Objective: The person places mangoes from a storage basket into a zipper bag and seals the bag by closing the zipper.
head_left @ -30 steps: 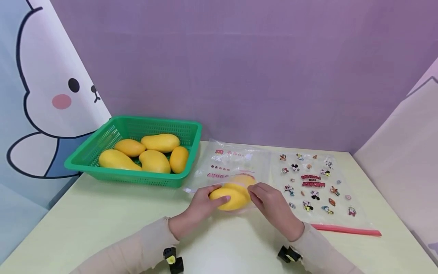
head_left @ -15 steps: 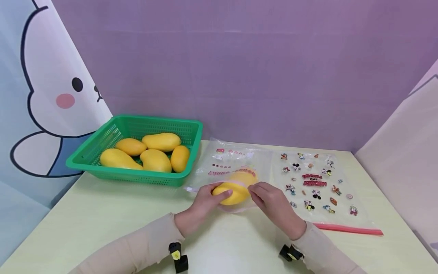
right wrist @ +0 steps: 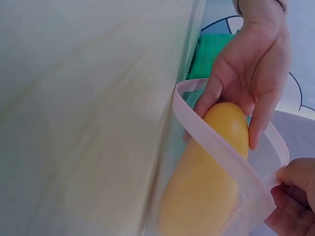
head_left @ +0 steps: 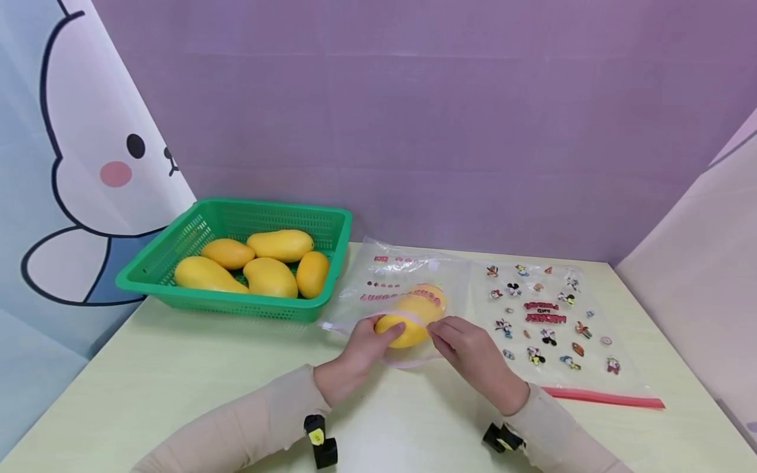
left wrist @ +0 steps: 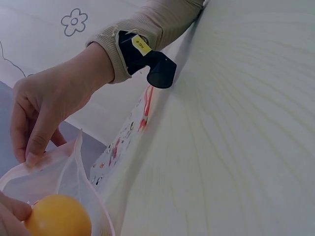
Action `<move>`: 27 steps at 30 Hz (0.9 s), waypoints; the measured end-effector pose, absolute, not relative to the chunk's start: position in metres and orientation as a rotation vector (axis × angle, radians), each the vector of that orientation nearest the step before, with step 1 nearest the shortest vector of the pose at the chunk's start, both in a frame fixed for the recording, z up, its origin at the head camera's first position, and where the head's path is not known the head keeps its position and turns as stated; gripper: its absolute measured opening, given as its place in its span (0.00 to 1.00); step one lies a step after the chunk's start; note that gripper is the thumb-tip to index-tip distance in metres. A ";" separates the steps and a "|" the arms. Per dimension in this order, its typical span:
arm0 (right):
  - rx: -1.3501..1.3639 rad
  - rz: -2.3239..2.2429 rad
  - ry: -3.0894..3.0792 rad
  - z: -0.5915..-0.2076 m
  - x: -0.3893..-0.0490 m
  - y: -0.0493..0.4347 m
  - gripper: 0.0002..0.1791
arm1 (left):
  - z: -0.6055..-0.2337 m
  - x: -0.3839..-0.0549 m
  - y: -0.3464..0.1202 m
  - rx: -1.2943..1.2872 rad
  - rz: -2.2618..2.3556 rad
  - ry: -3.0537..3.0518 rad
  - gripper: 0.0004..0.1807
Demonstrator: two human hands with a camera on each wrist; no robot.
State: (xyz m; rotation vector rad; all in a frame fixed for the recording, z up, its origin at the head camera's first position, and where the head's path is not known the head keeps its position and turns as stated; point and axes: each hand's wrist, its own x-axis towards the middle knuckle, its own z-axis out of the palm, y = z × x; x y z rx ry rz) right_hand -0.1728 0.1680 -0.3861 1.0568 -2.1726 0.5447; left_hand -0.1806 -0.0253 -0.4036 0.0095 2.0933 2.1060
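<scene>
My left hand [head_left: 363, 348] holds a yellow mango [head_left: 405, 334] by its near end, at the mouth of a clear zip bag [head_left: 349, 295]. Most of the mango lies inside, seen through the printed film. In the right wrist view, the thumb and fingers of the left hand [right wrist: 253, 69] flank the mango [right wrist: 202, 191], and the pinkish bag rim crosses over it. My right hand [head_left: 476, 355] pinches the rim at the bag's right side. The left wrist view shows the right hand's [left wrist: 59, 98] thumb and finger on that rim, with the mouth spread apart.
A green basket [head_left: 221, 294] with several mangoes [head_left: 272, 277] stands at the back left. A second clear bag [head_left: 544, 338], printed with cartoon figures and closed by a red zip strip [head_left: 603, 397], lies flat on the table [head_left: 236, 361] to the right.
My left hand has moved forward and right, sliding the mango deeper into the bag. The right hand has kept its pinch on the rim almost in place.
</scene>
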 end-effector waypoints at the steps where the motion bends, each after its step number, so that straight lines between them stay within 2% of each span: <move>1: 1.063 0.544 -2.168 -0.386 -0.173 0.168 0.17 | -0.404 -0.181 -0.024 -0.007 2.109 2.087 0.24; 8: 1.083 0.524 -2.134 -0.386 -0.174 0.169 0.17 | -0.404 -0.184 -0.014 -0.109 2.124 2.089 0.23; 23: 1.073 0.489 -2.123 -0.388 -0.171 0.177 0.11 | -0.409 -0.184 0.006 -0.136 2.185 2.101 0.23; 27: 1.069 0.485 -2.119 -0.389 -0.171 0.178 0.12 | -0.409 -0.185 0.008 -0.160 2.150 2.146 0.28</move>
